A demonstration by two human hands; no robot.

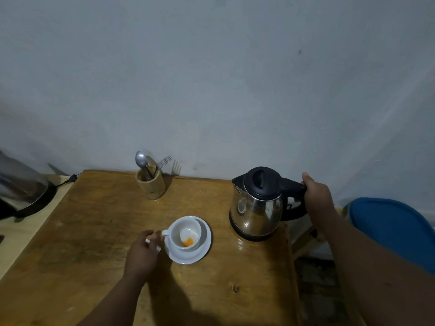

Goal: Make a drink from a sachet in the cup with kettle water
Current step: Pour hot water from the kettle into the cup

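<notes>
A white cup (187, 234) stands on a white saucer (202, 251) in the middle of the wooden table (94, 231). Orange powder lies at the bottom of the cup. My left hand (143, 251) rests beside the cup's handle, with a small whitish thing, perhaps the sachet, between its fingers. A steel kettle (257, 205) with a black lid stands on its base to the right of the cup. My right hand (316, 196) is closed around the kettle's black handle.
A wooden holder (151, 183) with a spoon and a fork stands at the back near the wall. A dark pan with a glass lid (21, 189) and a cable lies at the far left. A blue seat (390, 229) sits beyond the table's right edge.
</notes>
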